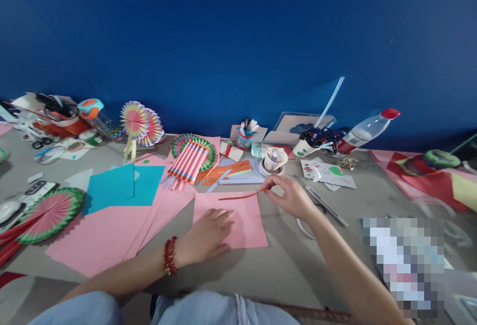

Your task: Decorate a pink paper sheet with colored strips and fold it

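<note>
A square sheet of pink paper [246,225] lies flat on the table in front of me. On its left part rests my left hand [208,233], open, palm down, with the fingers stretched out. My right hand [288,198] is past the sheet's upper right corner, thumb and fingers pinching one end of a thin red strip [238,197]. The strip's free end reaches left across the top of the pink sheet; I cannot tell whether it touches the paper. Just beyond lie orange paper strips [240,168] and a pleated pink paper piece [190,161].
Large pink sheets [100,233] and blue paper [115,188] lie at left, near a paper fan [52,213]. A white cup [276,158] stands behind my right hand. Scissors [328,205] lie to its right. A plastic bottle [367,131] leans by the blue wall [238,41].
</note>
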`<move>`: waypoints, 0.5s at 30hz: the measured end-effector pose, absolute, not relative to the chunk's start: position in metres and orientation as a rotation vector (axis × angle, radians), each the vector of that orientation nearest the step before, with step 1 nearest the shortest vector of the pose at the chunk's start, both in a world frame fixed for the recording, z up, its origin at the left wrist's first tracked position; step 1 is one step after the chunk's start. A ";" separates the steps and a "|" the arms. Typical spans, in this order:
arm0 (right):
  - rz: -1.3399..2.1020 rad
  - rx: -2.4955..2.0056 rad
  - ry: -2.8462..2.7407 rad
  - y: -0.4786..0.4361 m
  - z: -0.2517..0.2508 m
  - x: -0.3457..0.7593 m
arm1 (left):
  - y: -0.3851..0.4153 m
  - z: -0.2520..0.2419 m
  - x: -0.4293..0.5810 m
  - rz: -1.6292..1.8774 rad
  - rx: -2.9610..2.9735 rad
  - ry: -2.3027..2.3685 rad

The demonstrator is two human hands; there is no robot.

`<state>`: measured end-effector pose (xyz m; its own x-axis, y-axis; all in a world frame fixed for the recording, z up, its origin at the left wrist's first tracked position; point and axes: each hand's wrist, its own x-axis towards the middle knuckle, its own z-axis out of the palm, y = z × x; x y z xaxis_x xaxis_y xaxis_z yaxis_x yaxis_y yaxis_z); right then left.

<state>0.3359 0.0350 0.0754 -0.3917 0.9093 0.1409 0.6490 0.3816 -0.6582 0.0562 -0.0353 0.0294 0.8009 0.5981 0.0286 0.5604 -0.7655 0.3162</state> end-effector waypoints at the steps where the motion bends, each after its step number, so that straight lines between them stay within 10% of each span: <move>1: 0.747 -1.339 -2.156 0.033 0.075 0.338 | -0.040 0.028 0.061 0.185 2.704 0.854; 10: 0.865 -1.432 -2.138 0.016 0.064 0.331 | -0.035 0.051 0.056 1.125 2.373 1.044; 15: 0.872 -1.458 -2.129 0.008 0.069 0.322 | -0.016 0.067 0.051 0.763 2.247 1.168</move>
<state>0.3222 0.0081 0.0686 -0.3655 0.9308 -0.0108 0.6707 0.2553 -0.6964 0.0513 -0.0163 0.0667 0.4771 0.8425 0.2503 0.5672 -0.5127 0.6445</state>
